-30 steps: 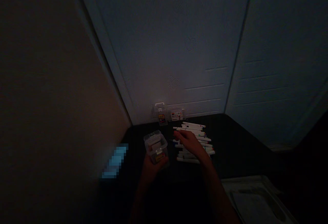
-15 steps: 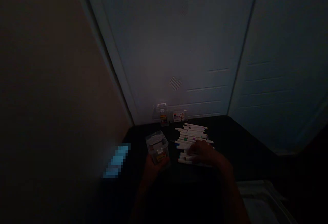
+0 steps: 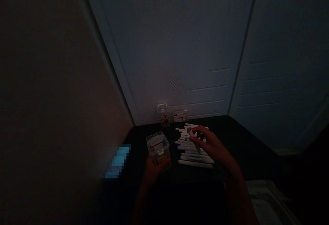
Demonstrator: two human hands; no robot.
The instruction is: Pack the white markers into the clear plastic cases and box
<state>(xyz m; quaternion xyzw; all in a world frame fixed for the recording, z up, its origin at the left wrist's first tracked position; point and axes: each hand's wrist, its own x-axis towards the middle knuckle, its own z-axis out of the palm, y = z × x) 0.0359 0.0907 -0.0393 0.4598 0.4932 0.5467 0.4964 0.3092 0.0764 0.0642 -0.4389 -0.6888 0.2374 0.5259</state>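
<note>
My left hand (image 3: 153, 168) is wrapped round a clear plastic box (image 3: 157, 146) with a small label on its front; the box is tilted toward me. Held between the fingers of my right hand (image 3: 208, 143) is a white marker (image 3: 190, 132), raised above the others, with its brownish end pointing up and left. Under that hand, a pile of white markers (image 3: 196, 163) lies side by side on the dark table, some with coloured bands or caps. My right hand hides part of the pile.
At the back, against the pale panel, stand another clear box (image 3: 163, 117) and a clear lid-like piece with a printed label (image 3: 179, 116). A blurred bright patch (image 3: 117, 161) lies at the left. A pale tray-like object (image 3: 267, 197) sits at lower right.
My right hand has lifted off the pile with a white marker in its fingers, which now points up and left. My left hand and the box have hardly moved.
</note>
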